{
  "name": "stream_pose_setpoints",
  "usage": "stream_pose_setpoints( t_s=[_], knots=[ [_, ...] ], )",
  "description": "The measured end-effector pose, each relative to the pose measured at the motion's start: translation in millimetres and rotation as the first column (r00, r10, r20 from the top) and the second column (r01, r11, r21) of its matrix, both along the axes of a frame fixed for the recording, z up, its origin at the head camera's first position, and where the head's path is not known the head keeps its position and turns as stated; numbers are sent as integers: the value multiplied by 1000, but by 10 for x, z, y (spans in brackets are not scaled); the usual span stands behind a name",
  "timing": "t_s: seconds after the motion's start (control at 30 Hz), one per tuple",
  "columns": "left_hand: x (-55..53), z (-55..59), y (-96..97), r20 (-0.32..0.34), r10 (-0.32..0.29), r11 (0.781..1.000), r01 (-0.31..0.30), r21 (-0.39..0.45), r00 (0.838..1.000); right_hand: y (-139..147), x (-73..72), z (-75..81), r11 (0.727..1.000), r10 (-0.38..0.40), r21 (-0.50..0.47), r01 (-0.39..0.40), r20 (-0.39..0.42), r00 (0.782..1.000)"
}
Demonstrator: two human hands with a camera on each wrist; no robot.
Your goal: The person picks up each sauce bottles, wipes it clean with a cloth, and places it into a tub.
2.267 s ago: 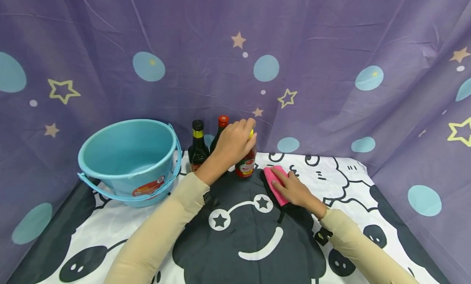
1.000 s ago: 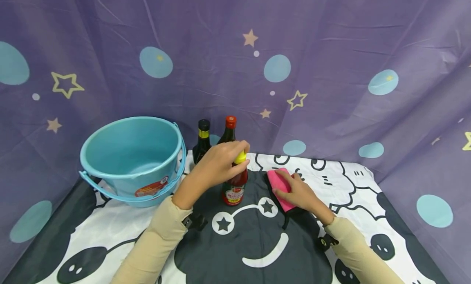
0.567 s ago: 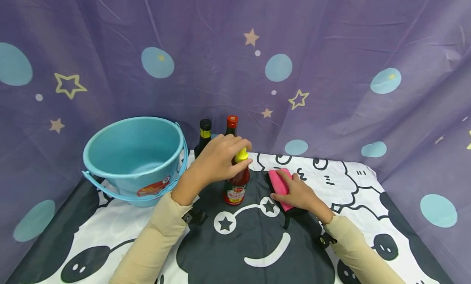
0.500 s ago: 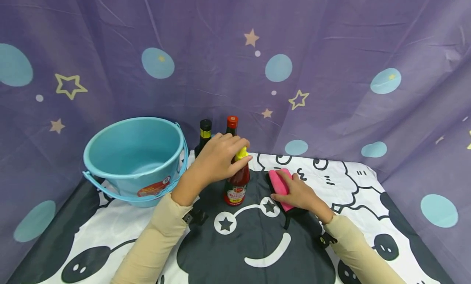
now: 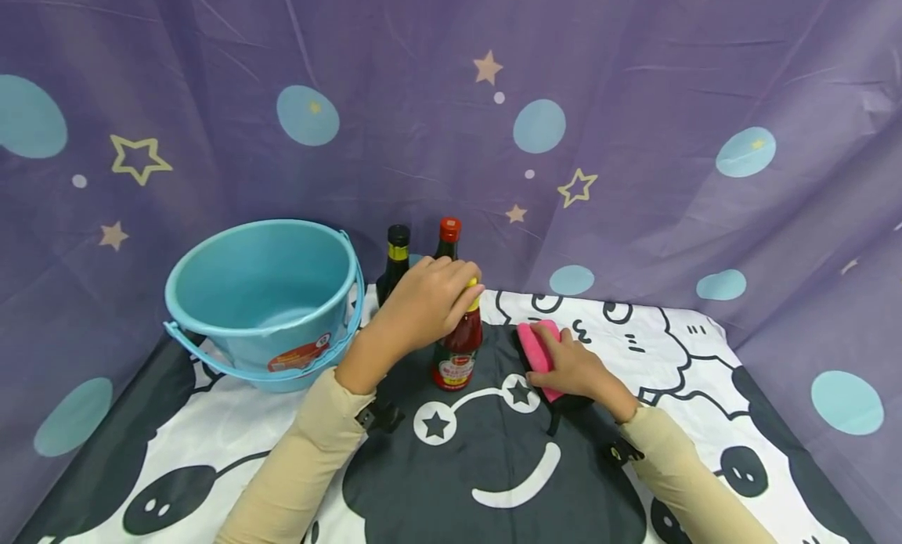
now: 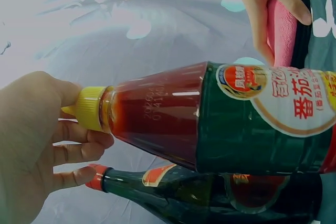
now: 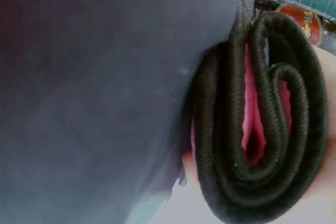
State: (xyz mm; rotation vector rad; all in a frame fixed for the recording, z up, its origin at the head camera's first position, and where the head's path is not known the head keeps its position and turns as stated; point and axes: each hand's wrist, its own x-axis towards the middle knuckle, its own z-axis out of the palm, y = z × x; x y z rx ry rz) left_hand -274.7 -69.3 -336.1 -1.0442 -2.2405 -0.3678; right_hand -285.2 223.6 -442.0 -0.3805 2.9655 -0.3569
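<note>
Left hand clamped on ketchup bottle, right hand on pink cloth

The left hand's fingers and thumb close round the yellow cap at the top of the ketchup bottle, which stands about upright. Just right of the ketchup bottle, and apart from it, the right hand has thumb and fingers closed on the pink cloth, a folded bundle with black edging whose coiled layers show in the right wrist view.

Behind the ketchup bottle, slightly to its left, is a dark bottle with a red cap; farther left of it, also behind, is another with a black cap and a yellow neck band.

Well to the left of the ketchup bottle is a light blue bucket, its handle lowered across the front and a red label on its side. Beneath the ketchup bottle spreads a tablecloth with a dark, smiling printed figure. Behind it hangs a purple curtain patterned with stars and blue ovals.
</note>
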Motion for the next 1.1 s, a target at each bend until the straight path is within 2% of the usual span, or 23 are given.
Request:
stream_pose_setpoints(
  t_s=[0.23,0.37,0.53,0.73,0.93,1.0,1.1],
  knots=[
    [43,36,6,20,36,999,-36,22,999,-11,14,26,1000,-11,-8,12,16,1000],
    [71,55,32,19,65,997,-66,30,998,-24,5,26,1000,-6,-18,6,1,1000],
    [77,44,70,28,82,996,-83,27,996,-39,6,-10,999,-40,-16,39,-37,999],
    [81,30,78,44,75,996,-76,38,996,-40,40,-1,999,-35,-18,32,-137,990],
    [77,36,70,53,51,997,-54,55,997,-29,75,108,1000,-19,-25,13,-265,964],
    [69,31,63,57,48,997,-51,54,997,-27,77,172,999,-15,-51,0,-308,951],
    [58,14,49,72,47,997,-51,50,996,-33,80,294,989,-7,-142,-49,-370,929]
  ],
)
